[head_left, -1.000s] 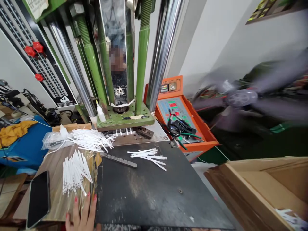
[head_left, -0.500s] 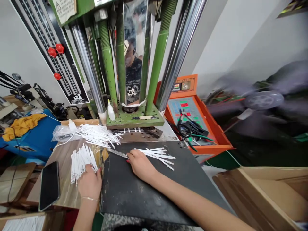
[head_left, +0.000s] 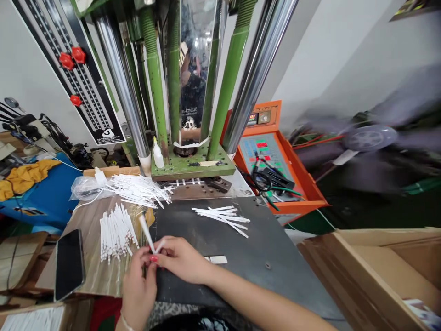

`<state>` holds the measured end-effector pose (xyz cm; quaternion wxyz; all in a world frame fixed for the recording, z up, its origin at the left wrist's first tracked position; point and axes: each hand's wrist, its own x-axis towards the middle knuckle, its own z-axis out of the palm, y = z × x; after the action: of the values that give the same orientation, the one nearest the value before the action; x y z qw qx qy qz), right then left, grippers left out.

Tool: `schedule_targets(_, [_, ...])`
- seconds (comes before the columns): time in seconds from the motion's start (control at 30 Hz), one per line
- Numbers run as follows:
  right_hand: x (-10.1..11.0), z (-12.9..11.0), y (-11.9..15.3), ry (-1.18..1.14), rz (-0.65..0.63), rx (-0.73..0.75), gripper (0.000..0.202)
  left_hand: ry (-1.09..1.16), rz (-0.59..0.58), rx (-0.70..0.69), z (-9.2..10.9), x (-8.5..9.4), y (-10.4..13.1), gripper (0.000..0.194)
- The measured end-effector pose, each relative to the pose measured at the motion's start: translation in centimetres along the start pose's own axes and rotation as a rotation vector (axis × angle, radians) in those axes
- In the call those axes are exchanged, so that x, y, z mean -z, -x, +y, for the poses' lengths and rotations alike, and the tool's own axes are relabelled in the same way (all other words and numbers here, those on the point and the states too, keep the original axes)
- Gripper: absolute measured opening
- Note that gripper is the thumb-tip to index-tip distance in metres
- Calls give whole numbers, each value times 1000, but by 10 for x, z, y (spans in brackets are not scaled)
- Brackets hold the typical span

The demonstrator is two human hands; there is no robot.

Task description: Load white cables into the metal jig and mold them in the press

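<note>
Over the front left of the black work surface point(head_left: 241, 271), my two hands meet, fingertips close together. My left hand point(head_left: 139, 280) is closed on a thin white strip point(head_left: 146, 231) that sticks up and slants to the left. My right hand point(head_left: 184, 261) pinches a short white piece point(head_left: 160, 246) against it; motion blurs where they join. A flat pale strip point(head_left: 217, 259) pokes out beyond my right wrist, partly hidden. Left of my hands lies a pile of white strips point(head_left: 117, 232). A small fanned group of strips point(head_left: 225, 216) rests farther back on the black surface.
Behind stands a green press point(head_left: 193, 170) with steel columns. A larger heap of strips point(head_left: 139, 189) and a white bottle point(head_left: 158, 154) are near its base. A phone point(head_left: 70, 264) lies at left. An orange control box point(head_left: 310, 195), spinning fan point(head_left: 372, 138) and cardboard box point(head_left: 375, 236) stand right.
My right hand has left the fanned strips and a notched metal strip and moved left and nearer. My left hand has come off the pile with a white strip, meeting my right.
</note>
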<state>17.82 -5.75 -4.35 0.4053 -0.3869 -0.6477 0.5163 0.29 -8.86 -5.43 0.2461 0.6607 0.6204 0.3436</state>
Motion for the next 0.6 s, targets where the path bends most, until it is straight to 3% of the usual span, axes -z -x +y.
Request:
schedule_targets(0.07, [-1,4,1,-184,5,-23,36,101,-30,60,1,-3,3,34])
schedule_targets(0.13, [12,9,16,-273,72,17,36,202,-66,90,2,-6,4,35])
schedule_targets(0.2, [30,15,38,-168,206,115,26,282,-83,44,3,-12,3,27])
schedule_targets(0.27, [45,22,60,92,304,213,14,296,-108,-108,5,-24,3,18])
schedule_targets(0.33, [54,32,75,343,262,287,8,206,-142,-320,7,-37,2,18])
schedule_targets(0.43, [56,43,81,519,147,337,12,-39,-110,-550,7,-54,1,18])
schedule_targets(0.6, [56,40,74,682,55,262,18,-205,-110,-670,4,-50,-5,23])
